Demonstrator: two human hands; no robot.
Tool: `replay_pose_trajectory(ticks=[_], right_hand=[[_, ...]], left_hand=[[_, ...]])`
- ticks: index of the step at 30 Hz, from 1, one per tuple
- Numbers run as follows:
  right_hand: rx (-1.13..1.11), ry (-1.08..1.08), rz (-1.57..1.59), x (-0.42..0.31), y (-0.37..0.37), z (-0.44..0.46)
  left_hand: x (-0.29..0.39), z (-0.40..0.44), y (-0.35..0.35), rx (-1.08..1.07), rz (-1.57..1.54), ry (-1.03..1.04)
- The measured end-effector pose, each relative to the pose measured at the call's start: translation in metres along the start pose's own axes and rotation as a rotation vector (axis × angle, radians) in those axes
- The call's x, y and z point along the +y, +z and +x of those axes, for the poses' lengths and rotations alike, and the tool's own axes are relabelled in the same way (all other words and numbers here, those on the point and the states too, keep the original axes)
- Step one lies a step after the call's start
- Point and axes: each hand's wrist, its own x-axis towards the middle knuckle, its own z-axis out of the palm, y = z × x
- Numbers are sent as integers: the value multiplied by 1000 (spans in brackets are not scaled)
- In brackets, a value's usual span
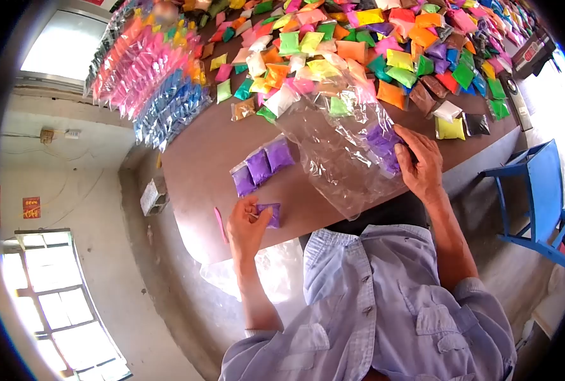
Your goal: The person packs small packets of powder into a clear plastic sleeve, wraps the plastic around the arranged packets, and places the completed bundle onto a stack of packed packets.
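Note:
My left hand (245,223) is near the table's front edge, its fingers closed on the edge of a small purple packet (272,214). Just beyond it, three more purple packets (258,167) lie side by side in a slanted row. A large clear plastic bag (333,152) is spread over the table to the right, with purple packets (384,147) visible through its right end. There my right hand (421,160) grips the bag, thumb and fingers around its edge. A thin pink tool (221,225) lies left of my left hand.
Many loose coloured packets (392,58) are heaped across the back of the brown table (200,184). Filled clear bags (171,105) of packets are stacked at the back left. A blue chair (536,190) stands on the right, and clear plastic (273,270) hangs below the front edge.

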Motion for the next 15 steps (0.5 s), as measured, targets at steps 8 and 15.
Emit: replay_pose_trajectory(ticks=[8,15], right_hand=[[-38,42,2,-4,-4,1],[-10,12,12,-2,-3,1]], left_hand=[[106,17,36,-204,-415,-16],[130,53,123,-247,-502,126]])
